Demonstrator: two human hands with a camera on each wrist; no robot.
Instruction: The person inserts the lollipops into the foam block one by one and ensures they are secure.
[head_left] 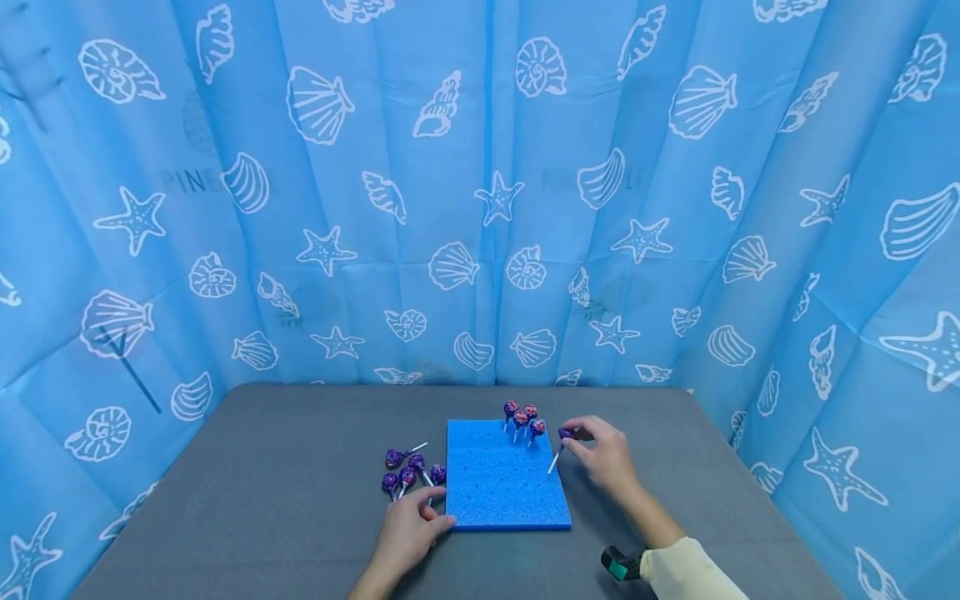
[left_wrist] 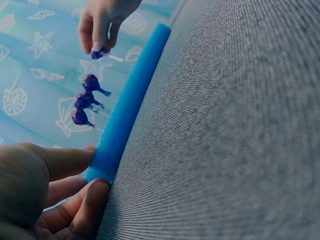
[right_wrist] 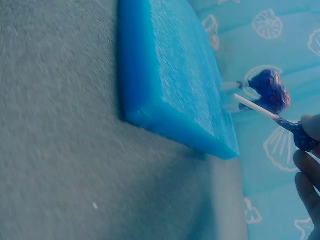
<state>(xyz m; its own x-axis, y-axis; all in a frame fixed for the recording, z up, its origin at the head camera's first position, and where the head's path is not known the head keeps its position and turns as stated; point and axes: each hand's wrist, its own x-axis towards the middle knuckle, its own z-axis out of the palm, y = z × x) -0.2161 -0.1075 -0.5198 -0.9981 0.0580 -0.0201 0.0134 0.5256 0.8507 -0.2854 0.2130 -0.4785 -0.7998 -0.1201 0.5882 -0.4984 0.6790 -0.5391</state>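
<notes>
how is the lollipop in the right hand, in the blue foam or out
Out: the right hand pinches the lollipop, and in both wrist views its white stick ends clear of the blue foam.

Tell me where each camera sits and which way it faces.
Head: worn on the head, facing forward and down at the table, blue block and curtain; the left grip, right grip and right sleeve show.
Left wrist: on that wrist, facing along the block past standing lollipops; both grips show.
Right wrist: on that wrist, facing across the block's corner; part of the right grip shows, with a held lollipop.
Shared: both wrist views show the block and standing lollipops.
</notes>
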